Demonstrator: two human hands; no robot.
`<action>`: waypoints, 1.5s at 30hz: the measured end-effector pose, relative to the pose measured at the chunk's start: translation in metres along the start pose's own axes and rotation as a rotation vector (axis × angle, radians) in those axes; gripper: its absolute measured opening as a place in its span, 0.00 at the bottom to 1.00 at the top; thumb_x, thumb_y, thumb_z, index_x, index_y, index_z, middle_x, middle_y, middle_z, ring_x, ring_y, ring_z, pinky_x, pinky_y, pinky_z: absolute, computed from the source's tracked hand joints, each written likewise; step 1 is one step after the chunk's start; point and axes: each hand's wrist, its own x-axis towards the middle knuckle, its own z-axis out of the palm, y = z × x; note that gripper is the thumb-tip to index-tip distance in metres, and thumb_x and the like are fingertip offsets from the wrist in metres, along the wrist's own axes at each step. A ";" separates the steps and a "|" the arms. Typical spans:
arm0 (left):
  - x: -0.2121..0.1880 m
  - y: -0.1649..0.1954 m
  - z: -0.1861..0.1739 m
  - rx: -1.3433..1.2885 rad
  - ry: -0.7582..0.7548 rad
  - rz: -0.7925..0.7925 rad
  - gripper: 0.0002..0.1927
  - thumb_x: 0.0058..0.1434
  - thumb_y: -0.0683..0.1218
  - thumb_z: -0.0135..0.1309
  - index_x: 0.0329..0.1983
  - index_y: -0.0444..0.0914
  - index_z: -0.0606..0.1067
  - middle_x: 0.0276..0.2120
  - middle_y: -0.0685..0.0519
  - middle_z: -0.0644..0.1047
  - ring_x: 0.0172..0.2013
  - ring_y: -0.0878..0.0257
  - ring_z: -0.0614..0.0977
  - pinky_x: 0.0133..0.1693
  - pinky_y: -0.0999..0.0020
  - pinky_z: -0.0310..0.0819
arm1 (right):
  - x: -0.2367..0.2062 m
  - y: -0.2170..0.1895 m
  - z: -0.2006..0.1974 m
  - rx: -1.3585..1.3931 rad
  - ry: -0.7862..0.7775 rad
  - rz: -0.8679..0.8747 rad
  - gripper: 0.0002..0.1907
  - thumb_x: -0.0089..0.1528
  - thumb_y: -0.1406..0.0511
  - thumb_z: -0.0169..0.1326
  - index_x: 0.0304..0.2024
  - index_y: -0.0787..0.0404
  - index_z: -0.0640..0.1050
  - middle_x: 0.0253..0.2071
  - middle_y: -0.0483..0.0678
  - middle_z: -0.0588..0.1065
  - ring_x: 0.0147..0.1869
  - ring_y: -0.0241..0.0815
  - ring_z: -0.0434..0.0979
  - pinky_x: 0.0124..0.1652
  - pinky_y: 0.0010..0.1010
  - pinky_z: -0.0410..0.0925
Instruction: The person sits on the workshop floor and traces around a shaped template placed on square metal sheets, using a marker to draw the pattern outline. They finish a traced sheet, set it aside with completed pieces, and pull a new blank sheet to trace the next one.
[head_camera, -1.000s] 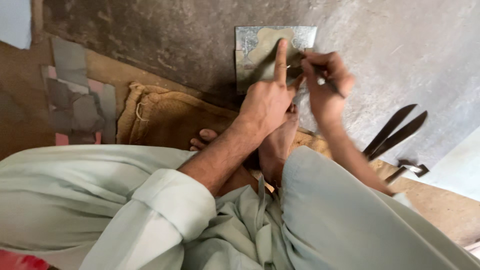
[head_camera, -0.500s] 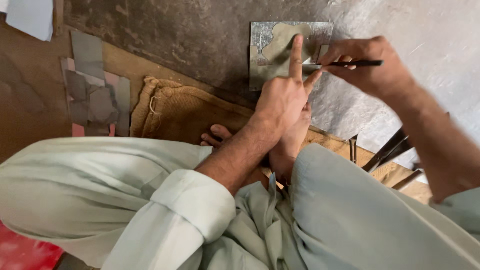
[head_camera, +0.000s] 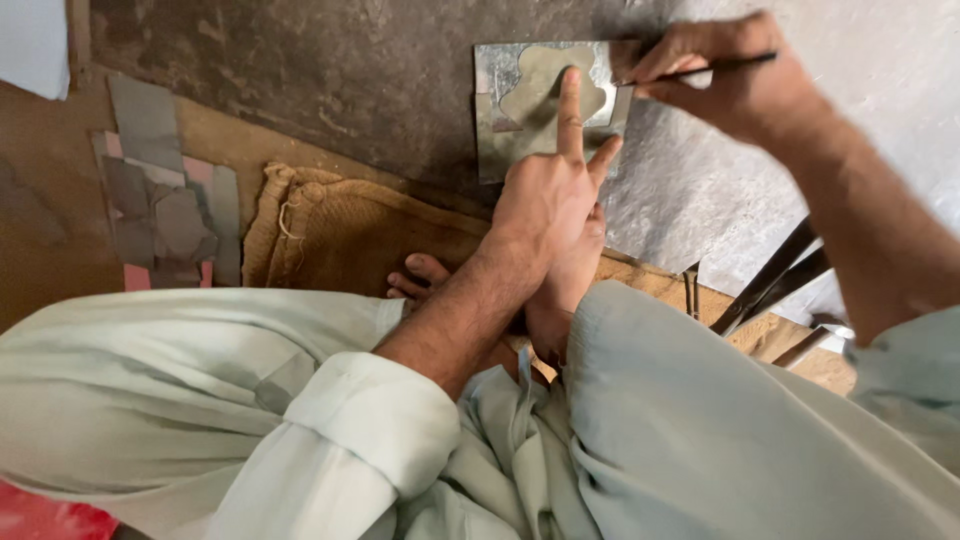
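Observation:
A square metal sheet (head_camera: 495, 125) lies on the stone floor with a curved tan template (head_camera: 540, 85) on top of it. My left hand (head_camera: 550, 195) presses the template down, its index finger stretched flat along it. My right hand (head_camera: 720, 80) is shut on a thin dark scribing tool (head_camera: 715, 68), with the tip at the template's right edge. My bare feet sit just below the left hand, between my knees in pale green cloth.
A burlap mat (head_camera: 330, 235) lies under my feet. Several grey cut metal pieces (head_camera: 165, 195) are stacked at the left on a brown board. Large dark metal shears (head_camera: 770, 280) rest at the right beside my knee.
My right hand has swung from close above the left hand out to the right edge of the template, with the tool now held level. The left index finger stays on the template.

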 end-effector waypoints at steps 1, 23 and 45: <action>0.000 0.000 -0.001 0.012 0.016 -0.004 0.36 0.65 0.66 0.48 0.76 0.62 0.57 0.71 0.21 0.44 0.15 0.75 0.70 0.17 0.75 0.69 | -0.006 -0.001 0.007 0.023 0.040 0.035 0.04 0.70 0.70 0.64 0.46 0.63 0.81 0.52 0.51 0.81 0.57 0.43 0.84 0.55 0.32 0.76; -0.001 0.000 0.012 -0.137 0.056 -0.006 0.30 0.61 0.62 0.58 0.67 0.58 0.72 0.73 0.24 0.39 0.27 0.65 0.83 0.26 0.70 0.78 | -0.023 -0.052 0.083 0.005 0.356 0.086 0.06 0.66 0.73 0.66 0.43 0.65 0.81 0.43 0.52 0.82 0.44 0.44 0.84 0.42 0.28 0.80; -0.001 0.002 0.012 -0.058 0.044 -0.025 0.32 0.68 0.54 0.50 0.76 0.61 0.58 0.71 0.22 0.42 0.17 0.75 0.74 0.16 0.74 0.73 | 0.008 -0.005 0.001 -0.090 -0.005 -0.209 0.06 0.73 0.67 0.63 0.45 0.64 0.81 0.46 0.52 0.81 0.50 0.41 0.84 0.49 0.27 0.79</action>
